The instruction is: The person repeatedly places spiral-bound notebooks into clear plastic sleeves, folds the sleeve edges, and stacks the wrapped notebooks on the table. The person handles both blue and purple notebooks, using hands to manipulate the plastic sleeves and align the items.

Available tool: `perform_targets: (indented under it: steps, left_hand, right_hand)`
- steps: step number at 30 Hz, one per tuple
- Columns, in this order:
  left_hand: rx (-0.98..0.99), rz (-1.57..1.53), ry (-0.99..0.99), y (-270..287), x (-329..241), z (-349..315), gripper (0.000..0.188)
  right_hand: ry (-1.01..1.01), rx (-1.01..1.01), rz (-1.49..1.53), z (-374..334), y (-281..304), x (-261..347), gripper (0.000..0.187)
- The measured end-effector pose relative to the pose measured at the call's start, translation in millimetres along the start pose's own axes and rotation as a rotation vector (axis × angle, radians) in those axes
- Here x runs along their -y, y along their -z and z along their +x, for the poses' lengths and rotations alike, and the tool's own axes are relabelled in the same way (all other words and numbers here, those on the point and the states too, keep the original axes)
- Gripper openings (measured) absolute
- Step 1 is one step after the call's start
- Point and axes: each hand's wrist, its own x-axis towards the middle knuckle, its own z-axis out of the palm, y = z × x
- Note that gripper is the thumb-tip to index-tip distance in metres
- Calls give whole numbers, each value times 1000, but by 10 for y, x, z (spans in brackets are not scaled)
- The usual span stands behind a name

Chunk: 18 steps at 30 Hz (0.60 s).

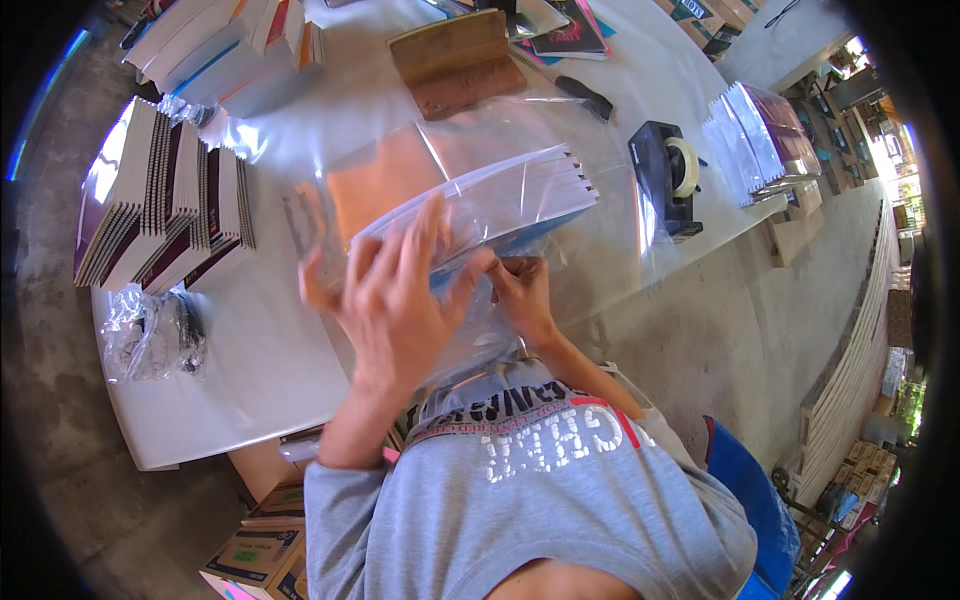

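Note:
A stack of spiral-bound notebooks [500, 205] with white page edges and a blue cover stands on edge in front of me, in or under clear plastic film [465, 340]. My left hand [390, 290] is at the stack's near left side, slightly blurred, its fingers spread and holding nothing. Close to the stack's lower edge, my right hand [522, 300] has its fingers pinched together on the clear film. An orange sheet or cover [375, 180] shows through the plastic behind the stack.
A tape dispenser [665, 180] stands right of the stack, with wrapped notebooks [765, 145] beyond. At left are more spiral notebooks [165, 200] and crumpled plastic [150, 335]. Behind lie a brown wooden block [460, 65], a dark object [584, 98] and piled books [230, 50].

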Motion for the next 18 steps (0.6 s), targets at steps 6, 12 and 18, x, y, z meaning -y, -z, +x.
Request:
perform_targets:
  steps: [6, 12, 18]
  left_hand:
    - [413, -240, 33, -118, 529, 1118, 46]
    - [415, -186, -279, -396, -77, 1039, 110]
    - [646, -227, -250, -196, -397, 1045, 109]
  right_hand:
    - [-141, 407, -176, -170, 313, -223, 42]
    - [-357, 902, 87, -370, 252, -727, 36]
    - [-594, 1172, 660, -425, -369, -1004, 76]
